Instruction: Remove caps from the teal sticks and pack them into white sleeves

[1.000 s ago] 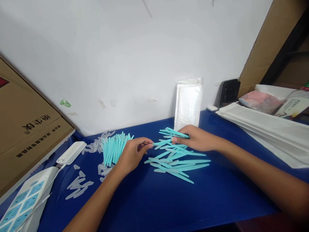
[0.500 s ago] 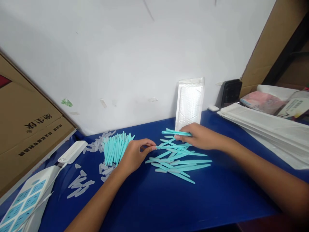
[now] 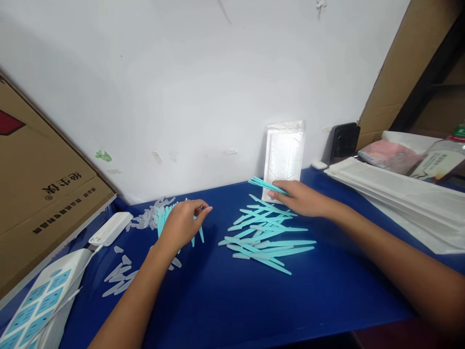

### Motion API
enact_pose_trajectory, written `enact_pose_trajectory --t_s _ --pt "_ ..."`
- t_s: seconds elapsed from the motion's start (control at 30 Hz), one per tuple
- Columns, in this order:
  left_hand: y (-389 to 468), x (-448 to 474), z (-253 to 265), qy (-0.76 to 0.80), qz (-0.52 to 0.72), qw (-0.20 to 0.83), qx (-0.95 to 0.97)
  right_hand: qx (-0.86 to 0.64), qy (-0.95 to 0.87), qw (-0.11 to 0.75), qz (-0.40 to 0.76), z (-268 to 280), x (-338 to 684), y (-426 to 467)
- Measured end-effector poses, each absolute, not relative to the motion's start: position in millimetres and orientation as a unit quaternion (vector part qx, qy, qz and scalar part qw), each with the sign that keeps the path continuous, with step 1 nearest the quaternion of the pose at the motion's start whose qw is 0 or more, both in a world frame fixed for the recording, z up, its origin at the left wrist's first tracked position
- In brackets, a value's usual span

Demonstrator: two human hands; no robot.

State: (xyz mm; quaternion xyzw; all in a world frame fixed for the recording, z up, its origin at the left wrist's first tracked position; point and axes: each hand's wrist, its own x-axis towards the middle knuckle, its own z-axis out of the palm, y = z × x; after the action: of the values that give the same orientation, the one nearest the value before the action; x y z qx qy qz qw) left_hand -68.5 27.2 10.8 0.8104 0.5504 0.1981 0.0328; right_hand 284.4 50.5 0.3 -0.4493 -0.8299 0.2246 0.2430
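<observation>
1. While the right hand (image 3: 303,198) has its fingers clamped around a small bunch of sticks (image 3: 262,183), seemingly raised off the desk (image 3: 236,300), the left hand (image 3: 183,220) is over a row of sticks (image 3: 162,220), its thumb and forefinger curled toward each other; whether they touch or pinch anything, I cannot tell.
2. Judging by how things lie, the row under the left fingers is the ordered part, sticks side by side, though the hand hides much of it.
3. Not yet in order, it seems, is the loose pile (image 3: 273,227) below the right fingers, where sticks cross at many angles. The bunch appears to fall between these 2 states.
4. The sticks look turquoise, long, slim and tapered; several in the pile have a cloudy grey end, perhaps a cover.
5. Clear plastic pieces (image 3: 147,217) lie heaped to the left of the left fingers. Behind the right fingers, a white pouch (image 3: 283,155) leans against the wall (image 3: 203,97).
</observation>
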Motion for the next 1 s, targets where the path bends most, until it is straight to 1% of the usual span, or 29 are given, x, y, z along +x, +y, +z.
enact_pose_trajectory --t_s 0.17,0.27,0.33,0.47,0.73,0.9,1.0 --pt "27.7 -81.6 23.3 0.604 0.082 0.008 0.793 -0.437 -0.842 0.229 0.218 -1.5 285.3 53.8" --pt "24.2 -93.4 37.8 0.654 -0.009 0.013 0.756 -0.443 -0.838 0.217 0.234 -4.8 285.2 55.3" --pt "22.0 -100.0 44.8 0.676 -0.038 0.021 0.736 -0.449 -0.836 0.214 0.234 -6.7 284.6 55.7" --pt "21.0 -101.1 41.6 0.682 -0.046 -0.002 0.73 -0.452 -0.836 0.21 0.229 -8.3 282.5 55.4" --pt "25.6 -89.3 17.1 0.673 -0.057 0.023 0.737 -0.474 -0.814 0.235 0.24 -10.1 277.5 50.9" --pt "23.6 -113.7 37.6 0.655 -0.016 0.072 0.752 -0.477 -0.816 0.231 0.234 -10.7 275.5 49.2" --pt "8.5 -142.9 53.8 0.661 -0.019 0.139 0.737 -0.463 -0.826 0.225 0.23 -9.9 275.4 48.8"
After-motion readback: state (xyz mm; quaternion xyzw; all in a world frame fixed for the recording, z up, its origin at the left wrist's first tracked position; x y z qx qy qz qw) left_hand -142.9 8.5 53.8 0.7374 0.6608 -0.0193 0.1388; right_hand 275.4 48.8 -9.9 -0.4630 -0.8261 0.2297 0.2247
